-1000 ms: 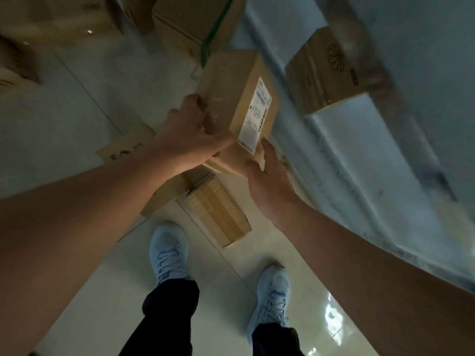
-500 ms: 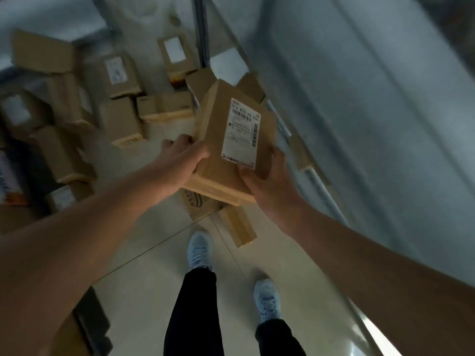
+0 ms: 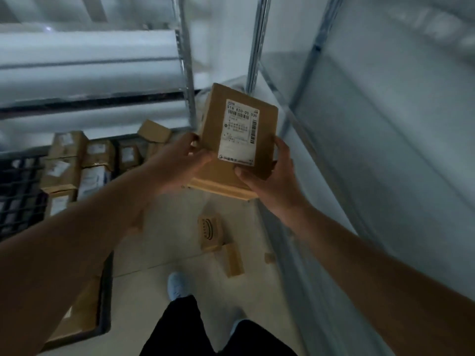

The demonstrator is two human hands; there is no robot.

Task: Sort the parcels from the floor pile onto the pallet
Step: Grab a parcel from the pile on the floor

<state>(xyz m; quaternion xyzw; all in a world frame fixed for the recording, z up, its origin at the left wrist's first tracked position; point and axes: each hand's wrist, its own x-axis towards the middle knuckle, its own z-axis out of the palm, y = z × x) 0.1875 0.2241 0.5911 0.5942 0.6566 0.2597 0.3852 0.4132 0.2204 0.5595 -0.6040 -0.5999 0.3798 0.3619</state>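
The left hand [image 3: 177,163] and right hand [image 3: 267,181] clasp one labelled parcel [image 3: 237,140] from opposite sides, chest-high above the floor. Several parcels [image 3: 77,163] already sit on the dark pallet [image 3: 18,191] (lower left); a few loose boxes [image 3: 213,232] remain on the floor, so sorting seems partway done.

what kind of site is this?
Likely a parcel sorting or storage room: labelled cardboard parcels stacked on a dark grid pallet, metal shelving uprights, and another labelled parcel held in both hands.
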